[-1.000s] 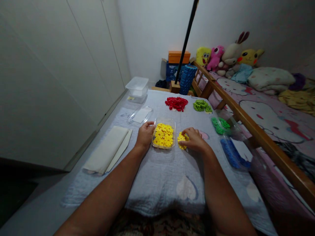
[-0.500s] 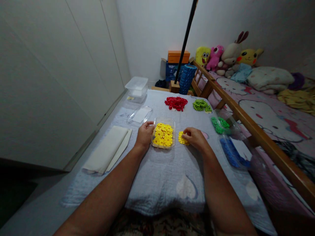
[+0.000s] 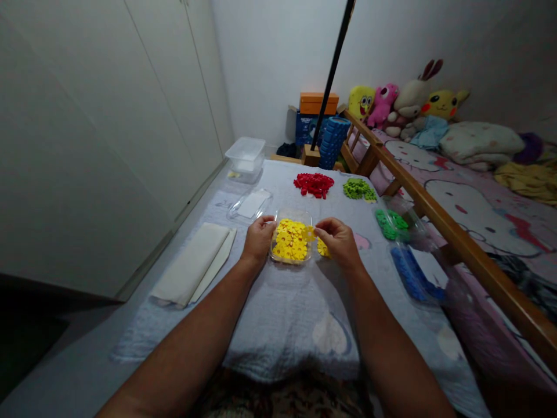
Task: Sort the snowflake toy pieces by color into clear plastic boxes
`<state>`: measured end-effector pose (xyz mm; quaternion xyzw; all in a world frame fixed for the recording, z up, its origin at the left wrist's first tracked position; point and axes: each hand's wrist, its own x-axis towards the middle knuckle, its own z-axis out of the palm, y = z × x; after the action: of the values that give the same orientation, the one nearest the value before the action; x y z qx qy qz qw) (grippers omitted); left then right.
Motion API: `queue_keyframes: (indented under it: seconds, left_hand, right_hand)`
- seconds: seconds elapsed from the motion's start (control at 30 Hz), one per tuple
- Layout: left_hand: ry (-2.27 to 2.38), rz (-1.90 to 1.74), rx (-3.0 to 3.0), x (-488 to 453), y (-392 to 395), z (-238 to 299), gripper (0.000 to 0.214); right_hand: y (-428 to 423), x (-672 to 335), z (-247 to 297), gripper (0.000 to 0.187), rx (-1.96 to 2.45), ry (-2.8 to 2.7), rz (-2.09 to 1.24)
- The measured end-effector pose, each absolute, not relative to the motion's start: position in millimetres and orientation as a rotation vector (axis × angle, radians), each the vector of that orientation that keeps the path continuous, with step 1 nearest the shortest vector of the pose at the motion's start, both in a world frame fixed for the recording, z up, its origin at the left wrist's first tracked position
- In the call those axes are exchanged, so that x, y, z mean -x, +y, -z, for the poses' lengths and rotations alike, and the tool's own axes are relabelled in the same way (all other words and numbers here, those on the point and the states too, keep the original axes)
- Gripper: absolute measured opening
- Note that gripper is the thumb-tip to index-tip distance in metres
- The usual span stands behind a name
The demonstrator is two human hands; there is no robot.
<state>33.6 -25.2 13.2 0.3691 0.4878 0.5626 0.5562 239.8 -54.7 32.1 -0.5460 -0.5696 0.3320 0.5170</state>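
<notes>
A clear plastic container holds many yellow flower-shaped plastic pieces and stands in front of me on the cloth. My left hand grips its left wall, thumb and fingers at the rim. Between the thumb and fingers of my right hand is one yellow flower-shaped piece, raised at the container's right rim. More yellow pieces lie on the cloth below my right hand, which partly hides them.
Red pieces and light-green pieces lie in heaps at the back. Green pieces and a container of blue pieces are at right. A clear lid, stacked tubs and folded cloth are left. A wooden bed rail borders the right.
My right hand has lifted a yellow piece from the cloth and moved it left to the container's rim. My left hand keeps its grip on the container. The view has shifted slightly.
</notes>
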Motion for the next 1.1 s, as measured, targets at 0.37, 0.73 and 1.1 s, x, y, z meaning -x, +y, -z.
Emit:
queue_keyframes:
  seconds: [0.37, 0.73, 1.1]
  left_hand:
    - [1.130, -1.325, -0.880, -33, -24, -9, 0.039]
    - [1.142, -1.322, -0.857, -34, -26, -13, 0.039]
    - [1.148, -1.334, -0.857, -34, -26, -14, 0.037]
  right_hand:
    - [-62, -206, -30, 0.017, 1.494, -1.695, -0.401]
    - [-50, -286, -27, 0.023, 2.053, -1.668, -0.288]
    - [-56, -278, -30, 0.026, 2.156, -2.041, -0.379]
